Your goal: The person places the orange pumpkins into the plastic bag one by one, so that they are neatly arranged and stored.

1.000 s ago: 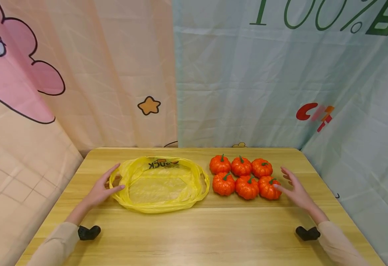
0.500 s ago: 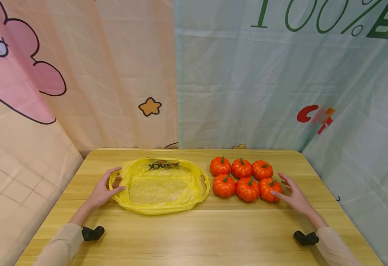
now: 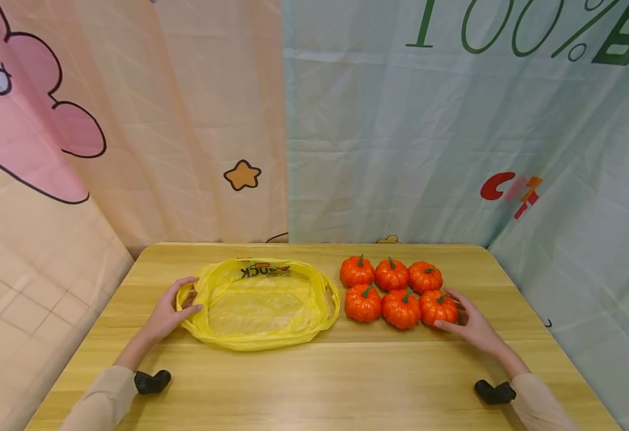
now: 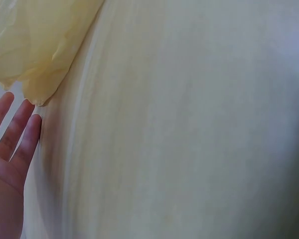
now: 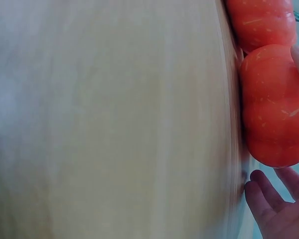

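A yellow plastic bag (image 3: pixel 260 305) lies spread with its mouth facing up on the left half of the table. My left hand (image 3: pixel 164 311) is at the bag's left handle, thumb and fingers spread around its edge; in the left wrist view its fingers (image 4: pixel 25 129) are straight beside the hanging yellow film. Several small orange pumpkins with green stems stand in two rows right of the bag. My right hand (image 3: pixel 470 323) reaches around the nearest right pumpkin (image 3: pixel 437 309). Its thumb lies against the near side, while the extended fingers (image 5: pixel 264 194) are beside the far end.
The wooden table (image 3: pixel 314 383) reaches back to printed curtains (image 3: pixel 389 149) behind it and at both sides. A back-row pumpkin (image 3: pixel 425 277) sits close behind the one at my right hand, and another front-row pumpkin (image 3: pixel 401 309) adjoins it on the left.
My right hand has moved left and in around the nearest right pumpkin, its thumb now lower on the near side. My left hand has shifted slightly at the bag's handle.
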Demonstrator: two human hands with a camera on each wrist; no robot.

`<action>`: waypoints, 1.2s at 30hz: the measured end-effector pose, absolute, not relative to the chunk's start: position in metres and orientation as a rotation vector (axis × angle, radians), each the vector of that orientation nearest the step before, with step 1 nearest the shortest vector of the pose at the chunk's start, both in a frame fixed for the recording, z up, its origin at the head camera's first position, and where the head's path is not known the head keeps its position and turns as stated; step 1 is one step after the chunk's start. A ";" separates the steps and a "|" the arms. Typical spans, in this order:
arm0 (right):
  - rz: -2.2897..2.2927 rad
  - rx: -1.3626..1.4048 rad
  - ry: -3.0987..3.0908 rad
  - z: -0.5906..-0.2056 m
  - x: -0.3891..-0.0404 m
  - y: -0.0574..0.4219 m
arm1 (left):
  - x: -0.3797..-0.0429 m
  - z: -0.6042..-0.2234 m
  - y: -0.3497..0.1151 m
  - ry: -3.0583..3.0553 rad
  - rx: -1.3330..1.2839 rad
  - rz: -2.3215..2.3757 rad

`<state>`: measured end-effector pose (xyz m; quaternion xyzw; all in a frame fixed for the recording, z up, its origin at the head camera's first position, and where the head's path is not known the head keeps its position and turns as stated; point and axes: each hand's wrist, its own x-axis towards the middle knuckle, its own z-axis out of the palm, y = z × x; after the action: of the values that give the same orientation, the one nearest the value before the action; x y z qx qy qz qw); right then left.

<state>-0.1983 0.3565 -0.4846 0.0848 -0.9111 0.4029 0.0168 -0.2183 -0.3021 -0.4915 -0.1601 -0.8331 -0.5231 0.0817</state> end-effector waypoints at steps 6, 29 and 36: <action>1.247 0.243 -2.846 -0.486 -0.197 0.355 | -0.219 -0.493 -0.303 -2.494 -0.470 -1.587; 1.253 0.169 -2.834 -0.484 -0.197 0.353 | -0.221 -0.495 -0.304 -2.460 -0.493 -1.612; 1.283 0.134 -2.831 -0.477 -0.194 0.352 | -0.220 -0.497 -0.304 -2.459 -0.494 -1.599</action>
<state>-0.1944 0.3516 -0.4765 0.0430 -0.9099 0.4123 0.0152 -0.2199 -0.3040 -0.4966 -0.1654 -0.8239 -0.5356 0.0836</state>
